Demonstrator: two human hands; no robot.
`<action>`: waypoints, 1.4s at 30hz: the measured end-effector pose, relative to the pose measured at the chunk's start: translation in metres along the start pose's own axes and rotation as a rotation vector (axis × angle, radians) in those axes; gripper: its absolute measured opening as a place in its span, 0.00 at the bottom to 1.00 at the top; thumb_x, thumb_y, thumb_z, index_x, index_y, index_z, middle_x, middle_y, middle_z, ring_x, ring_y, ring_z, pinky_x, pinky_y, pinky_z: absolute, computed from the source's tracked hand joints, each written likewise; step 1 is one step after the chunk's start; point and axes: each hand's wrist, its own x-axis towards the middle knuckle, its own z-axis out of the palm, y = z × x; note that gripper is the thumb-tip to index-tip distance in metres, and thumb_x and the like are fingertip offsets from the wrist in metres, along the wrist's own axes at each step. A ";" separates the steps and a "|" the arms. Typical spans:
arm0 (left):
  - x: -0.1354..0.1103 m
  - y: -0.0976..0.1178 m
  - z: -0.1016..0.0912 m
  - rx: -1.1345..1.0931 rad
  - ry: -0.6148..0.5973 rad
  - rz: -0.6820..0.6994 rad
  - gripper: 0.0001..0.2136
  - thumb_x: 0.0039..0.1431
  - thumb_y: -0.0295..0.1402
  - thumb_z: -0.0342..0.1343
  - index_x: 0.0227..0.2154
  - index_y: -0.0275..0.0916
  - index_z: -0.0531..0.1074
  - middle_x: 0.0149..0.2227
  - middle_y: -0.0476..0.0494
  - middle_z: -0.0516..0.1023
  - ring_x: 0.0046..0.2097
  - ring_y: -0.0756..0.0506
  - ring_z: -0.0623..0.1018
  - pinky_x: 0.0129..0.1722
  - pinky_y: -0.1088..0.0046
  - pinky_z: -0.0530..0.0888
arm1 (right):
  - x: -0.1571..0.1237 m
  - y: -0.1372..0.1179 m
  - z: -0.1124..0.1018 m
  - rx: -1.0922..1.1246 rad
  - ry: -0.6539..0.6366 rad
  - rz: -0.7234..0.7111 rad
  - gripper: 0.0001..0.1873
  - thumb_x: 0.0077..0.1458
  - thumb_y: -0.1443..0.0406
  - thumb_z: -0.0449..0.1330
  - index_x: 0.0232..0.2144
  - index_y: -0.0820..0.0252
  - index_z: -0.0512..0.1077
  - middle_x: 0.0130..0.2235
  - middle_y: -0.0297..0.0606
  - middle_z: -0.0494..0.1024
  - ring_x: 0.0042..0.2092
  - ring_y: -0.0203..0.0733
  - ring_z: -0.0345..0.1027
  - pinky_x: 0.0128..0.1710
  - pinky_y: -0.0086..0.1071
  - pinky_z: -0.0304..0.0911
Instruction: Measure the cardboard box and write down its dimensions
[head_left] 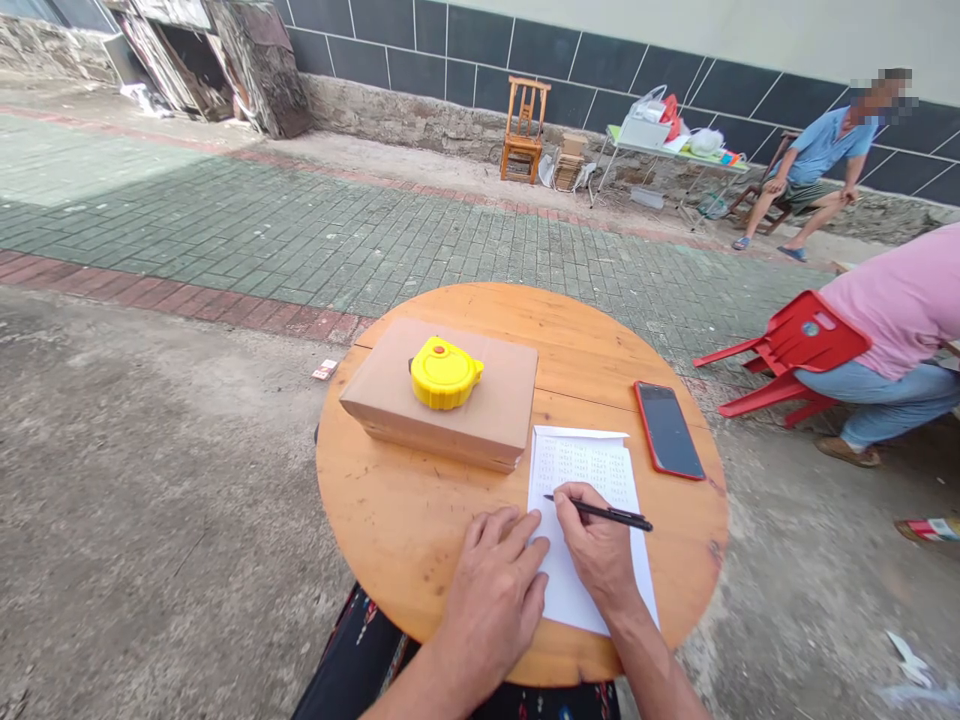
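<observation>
My right hand (596, 545) is closed around a black pen (619, 516), its tip on a white sheet of paper (559, 590) below several rows of small handwriting. My left hand (499, 570) lies flat with fingers spread, the fingertips at the paper's left edge. Beyond it sits a closed brown cardboard box (480, 440). On the box's top rests a yellow tape measure (444, 375) with a red button. To the right of the paper lies a phone (669, 430) in a red case, its screen dark.
The round wooden table (420, 540) carries all these. At right, a person in a pink shirt (904, 300) sits on a red plastic chair (810, 335). Another person in blue (829, 145) sits by the wall, near a folding table (675, 148) with bags and a wooden chair (523, 130).
</observation>
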 end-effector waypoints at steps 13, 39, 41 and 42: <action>0.000 -0.001 0.000 0.004 0.000 0.003 0.13 0.58 0.26 0.54 0.46 0.43 0.72 0.58 0.50 0.71 0.56 0.39 0.66 0.57 0.52 0.65 | -0.001 0.000 -0.001 0.014 0.014 -0.005 0.10 0.58 0.62 0.55 0.26 0.58 0.71 0.24 0.29 0.71 0.25 0.35 0.64 0.27 0.27 0.60; -0.001 -0.001 0.000 0.003 0.010 0.001 0.13 0.58 0.26 0.53 0.46 0.43 0.71 0.58 0.50 0.71 0.56 0.38 0.67 0.56 0.52 0.66 | -0.001 0.001 -0.001 0.042 0.034 0.040 0.10 0.58 0.61 0.55 0.26 0.58 0.71 0.24 0.30 0.71 0.25 0.35 0.63 0.26 0.28 0.60; -0.001 -0.001 0.000 0.001 0.011 -0.001 0.13 0.58 0.26 0.53 0.46 0.43 0.71 0.58 0.50 0.71 0.56 0.38 0.66 0.56 0.52 0.66 | -0.001 0.001 -0.001 0.053 0.037 0.062 0.11 0.58 0.60 0.55 0.27 0.58 0.71 0.23 0.30 0.71 0.24 0.35 0.62 0.25 0.28 0.58; 0.000 -0.001 0.000 0.000 0.013 -0.002 0.13 0.58 0.26 0.53 0.46 0.43 0.71 0.58 0.50 0.71 0.56 0.38 0.66 0.56 0.52 0.66 | -0.001 0.002 -0.001 0.054 0.038 0.070 0.11 0.58 0.60 0.55 0.27 0.58 0.71 0.23 0.31 0.71 0.24 0.35 0.62 0.24 0.29 0.58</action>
